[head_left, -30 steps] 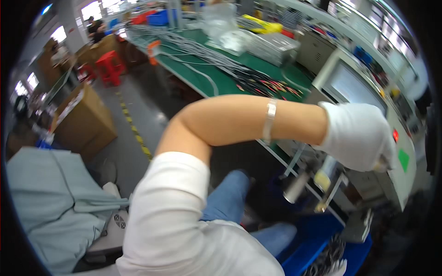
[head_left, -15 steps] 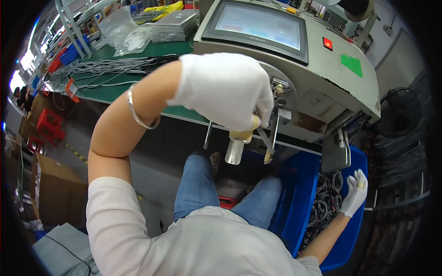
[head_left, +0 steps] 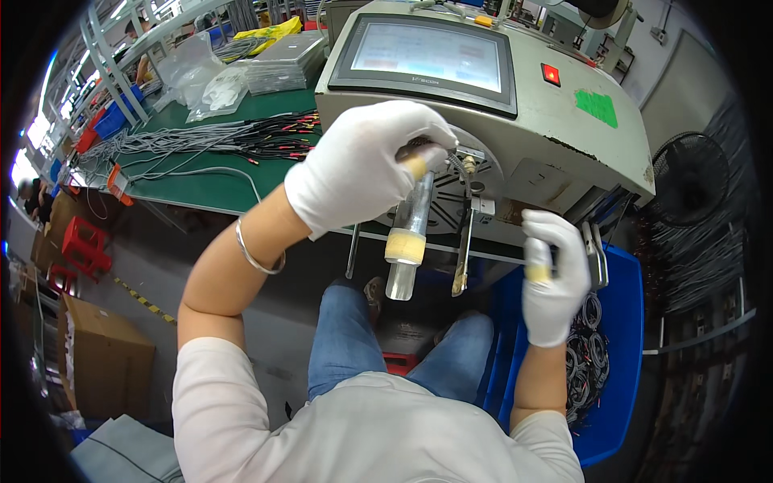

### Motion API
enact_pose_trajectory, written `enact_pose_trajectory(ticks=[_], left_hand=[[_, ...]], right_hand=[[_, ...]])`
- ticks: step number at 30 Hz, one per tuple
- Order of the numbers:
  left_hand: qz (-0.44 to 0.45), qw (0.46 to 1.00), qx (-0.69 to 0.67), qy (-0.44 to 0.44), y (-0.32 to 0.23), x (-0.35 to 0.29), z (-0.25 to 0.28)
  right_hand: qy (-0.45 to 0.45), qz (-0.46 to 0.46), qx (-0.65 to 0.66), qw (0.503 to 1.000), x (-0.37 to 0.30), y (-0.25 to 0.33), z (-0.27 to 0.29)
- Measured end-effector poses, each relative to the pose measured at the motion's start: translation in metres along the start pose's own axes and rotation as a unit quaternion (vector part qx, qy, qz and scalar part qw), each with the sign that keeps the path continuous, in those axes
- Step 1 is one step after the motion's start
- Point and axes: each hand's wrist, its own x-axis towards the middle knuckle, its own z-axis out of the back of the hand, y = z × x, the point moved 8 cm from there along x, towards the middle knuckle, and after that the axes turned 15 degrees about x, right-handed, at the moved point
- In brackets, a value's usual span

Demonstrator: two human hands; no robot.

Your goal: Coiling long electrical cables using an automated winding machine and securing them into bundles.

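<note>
My left hand (head_left: 366,165), in a white glove with taped fingers, is closed in a pinch in front of the machine's round plate (head_left: 493,173). From its fingertips a thin grey cable (head_left: 465,169) appears to curve down by a small clamp (head_left: 482,208). Below the hand, a metal cylinder (head_left: 405,245) with a yellow tape band sticks out toward me. Beside it a slim metal arm (head_left: 463,258) points down. My right hand (head_left: 557,278), also gloved, is raised right of the plate, fingers curved and apart, holding nothing visible.
The beige machine (head_left: 555,88) carries a touch screen (head_left: 427,56) and a lit red switch (head_left: 551,74). Grey cables (head_left: 201,137) lie on the green table (head_left: 189,169) at left. A blue bin (head_left: 620,386) with coiled cables stands at my right, a black fan (head_left: 691,177) beyond.
My right hand has come from over the blue bin up and left toward the machine. My left hand has lifted and shifted left, away from the cylinder's tip. The slim arm hangs slightly further left.
</note>
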Motion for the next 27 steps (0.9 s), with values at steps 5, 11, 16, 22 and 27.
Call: enact_pose_trajectory(ticks=[5, 11, 16, 22, 27], left_hand=[[0.163, 0.971, -0.138, -0.108, 0.020, -0.037, -0.009], [0.291, 0.909, -0.267, -0.132, 0.041, -0.084, -0.024], [0.397, 0.864, -0.295, -0.087, 0.060, -0.107, -0.033], [0.333, 0.895, -0.285, -0.083, 0.052, -0.098, -0.032], [0.336, 0.904, -0.260, -0.050, 0.065, -0.100, -0.033]], right_hand=[[0.034, 0.035, -0.065, 0.997, 0.014, -0.017, -0.057], [0.000, -0.073, 0.100, 0.992, 0.004, -0.050, -0.071], [-0.043, -0.073, 0.144, 0.986, -0.001, -0.050, -0.067], [-0.113, -0.118, 0.164, 0.973, -0.005, -0.052, -0.069], [-0.097, -0.107, 0.067, 0.987, 0.006, -0.050, -0.066]])
